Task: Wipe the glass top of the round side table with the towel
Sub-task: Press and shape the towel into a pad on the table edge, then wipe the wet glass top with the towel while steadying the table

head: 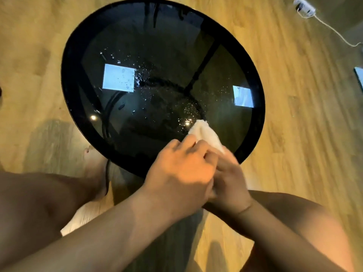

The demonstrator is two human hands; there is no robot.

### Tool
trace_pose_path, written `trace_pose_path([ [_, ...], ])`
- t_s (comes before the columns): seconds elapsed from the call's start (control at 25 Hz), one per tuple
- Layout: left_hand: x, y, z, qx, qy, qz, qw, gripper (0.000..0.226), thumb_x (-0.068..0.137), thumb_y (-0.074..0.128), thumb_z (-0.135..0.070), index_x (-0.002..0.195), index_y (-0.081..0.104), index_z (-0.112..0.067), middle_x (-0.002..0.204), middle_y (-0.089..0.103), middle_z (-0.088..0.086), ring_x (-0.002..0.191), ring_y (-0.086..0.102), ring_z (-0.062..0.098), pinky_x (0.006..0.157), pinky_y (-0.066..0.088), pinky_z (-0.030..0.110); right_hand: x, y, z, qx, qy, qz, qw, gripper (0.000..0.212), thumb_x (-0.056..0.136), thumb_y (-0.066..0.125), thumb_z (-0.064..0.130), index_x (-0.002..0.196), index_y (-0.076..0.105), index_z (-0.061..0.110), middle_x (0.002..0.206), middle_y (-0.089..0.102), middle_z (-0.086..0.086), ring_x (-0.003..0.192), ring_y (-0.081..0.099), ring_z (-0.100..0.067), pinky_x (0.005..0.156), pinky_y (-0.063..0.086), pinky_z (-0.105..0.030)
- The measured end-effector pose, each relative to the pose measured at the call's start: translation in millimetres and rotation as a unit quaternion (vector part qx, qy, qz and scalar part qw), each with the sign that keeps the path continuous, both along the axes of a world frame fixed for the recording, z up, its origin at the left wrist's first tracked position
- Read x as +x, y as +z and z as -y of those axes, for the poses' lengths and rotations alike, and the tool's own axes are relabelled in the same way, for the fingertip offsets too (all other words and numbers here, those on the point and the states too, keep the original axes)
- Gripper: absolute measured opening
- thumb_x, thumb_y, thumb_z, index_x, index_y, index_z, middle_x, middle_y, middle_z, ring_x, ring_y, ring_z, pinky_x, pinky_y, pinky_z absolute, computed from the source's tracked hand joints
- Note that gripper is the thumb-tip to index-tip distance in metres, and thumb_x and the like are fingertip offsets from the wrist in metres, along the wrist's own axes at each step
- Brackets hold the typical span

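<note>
A round side table with a dark glass top and black rim fills the middle of the view. Water droplets speckle the glass around its centre. A bunched white towel lies on the near right part of the glass. My left hand and my right hand meet over the table's near edge, and both grip the towel's near end with curled fingers. The left hand lies partly over the right one and hides most of its fingers.
Wooden floor surrounds the table. A white power strip with a cable lies at the far right. My bare knees frame the lower corners, a foot rests left of the table, and something white lies on the floor below it.
</note>
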State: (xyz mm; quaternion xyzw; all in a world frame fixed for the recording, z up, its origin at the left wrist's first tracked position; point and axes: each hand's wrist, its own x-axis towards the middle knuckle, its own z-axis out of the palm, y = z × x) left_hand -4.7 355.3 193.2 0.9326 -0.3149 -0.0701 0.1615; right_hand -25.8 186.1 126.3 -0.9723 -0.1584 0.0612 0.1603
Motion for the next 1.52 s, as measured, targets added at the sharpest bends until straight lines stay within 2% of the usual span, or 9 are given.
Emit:
trace_pose_path([
  [0.16, 6, -5, 23, 0.052, -0.027, -0.023, 0.998, 0.040, 0.095, 0.052, -0.033, 0.128, 0.053, -0.011, 0.129, 0.053, 0.015, 0.123, 0.043, 0.034, 0.106, 0.032, 0.052, 87, 19, 106, -0.075, -0.077, 0.074, 0.991, 0.051, 0.086, 0.047, 0.039, 0.118, 0.068, 0.005, 0.131, 0.061, -0.012, 0.127, 0.052, -0.029, 0.111, 0.032, -0.056],
  [0.36, 4, -13, 31, 0.063, -0.067, -0.019, 0.996, 0.043, 0.096, 0.054, -0.030, 0.133, 0.048, -0.009, 0.140, 0.046, 0.016, 0.132, 0.037, 0.036, 0.110, 0.031, 0.055, 184, 11, 144, -0.084, -0.207, 0.047, 0.974, 0.053, 0.091, 0.040, 0.035, 0.133, 0.057, 0.009, 0.141, 0.054, -0.012, 0.138, 0.040, -0.022, 0.112, 0.024, -0.027],
  [0.56, -1, -6, 22, 0.013, -0.034, 0.015, 0.999, 0.030, 0.094, 0.049, -0.027, 0.118, 0.058, -0.012, 0.122, 0.058, 0.012, 0.116, 0.051, 0.031, 0.098, 0.041, 0.045, 84, 2, 69, -0.028, -0.288, 0.074, 0.955, 0.047, 0.094, 0.044, 0.037, 0.130, 0.058, 0.009, 0.140, 0.055, -0.012, 0.136, 0.042, -0.026, 0.115, 0.025, -0.049],
  [0.72, 3, -7, -5, -0.010, 0.009, 0.015, 1.000, 0.024, 0.085, 0.054, -0.030, 0.102, 0.063, -0.015, 0.102, 0.063, 0.006, 0.096, 0.056, 0.028, 0.077, 0.045, 0.040, -19, 3, -18, -0.004, -0.200, 0.070, 0.977, 0.054, 0.085, 0.051, 0.044, 0.132, 0.057, 0.018, 0.142, 0.053, -0.003, 0.136, 0.041, -0.025, 0.112, 0.028, -0.054],
  [0.88, 1, -18, -30, -0.001, 0.078, 0.008, 0.997, 0.038, 0.091, 0.042, -0.040, 0.115, 0.061, -0.018, 0.124, 0.058, 0.008, 0.116, 0.050, 0.028, 0.094, 0.044, 0.043, -32, -5, -114, 0.022, -0.129, 0.047, 0.990, 0.056, 0.080, 0.055, 0.046, 0.128, 0.049, 0.020, 0.125, 0.060, -0.002, 0.124, 0.045, -0.021, 0.110, 0.034, -0.037],
  [1.12, 28, -46, -63, 0.045, 0.213, 0.009, 0.976, 0.078, 0.091, 0.008, -0.070, 0.154, 0.014, -0.024, 0.165, 0.005, 0.012, 0.151, -0.004, 0.036, 0.118, 0.000, 0.062, -1, -1, 16, -0.004, 0.163, 0.099, 0.982, 0.042, 0.090, 0.062, 0.041, 0.122, 0.067, 0.014, 0.135, 0.060, -0.004, 0.132, 0.049, -0.023, 0.107, 0.036, -0.049],
  [1.28, 51, -68, -105, 0.049, 0.316, 0.005, 0.948, 0.088, 0.087, 0.014, -0.076, 0.155, 0.003, -0.021, 0.164, -0.012, 0.014, 0.148, -0.018, 0.038, 0.112, -0.009, 0.069, 80, 18, 136, -0.079, -0.061, 0.073, 0.992, 0.061, 0.092, 0.043, 0.056, 0.123, 0.064, 0.008, 0.126, 0.064, -0.016, 0.125, 0.054, -0.029, 0.105, 0.039, -0.037],
  [1.44, 59, -73, -117, 0.016, 0.348, 0.012, 0.937, 0.087, 0.088, 0.020, -0.071, 0.155, 0.002, -0.017, 0.163, -0.014, 0.017, 0.148, -0.019, 0.039, 0.112, -0.011, 0.069, 143, 15, 157, -0.090, -0.291, 0.046, 0.951, 0.050, 0.089, 0.034, 0.057, 0.097, 0.058, 0.013, 0.084, 0.066, -0.020, 0.084, 0.064, -0.043, 0.072, 0.046, -0.042],
  [1.52, 68, -72, -116, 0.008, 0.344, 0.024, 0.939, 0.086, 0.089, 0.021, -0.070, 0.155, 0.004, -0.017, 0.163, -0.012, 0.017, 0.148, -0.018, 0.038, 0.113, -0.012, 0.067, 122, 1, 130, -0.022, -0.356, 0.058, 0.932, 0.049, 0.091, 0.037, 0.047, 0.108, 0.058, 0.007, 0.100, 0.064, -0.026, 0.094, 0.060, -0.046, 0.081, 0.044, -0.044],
])
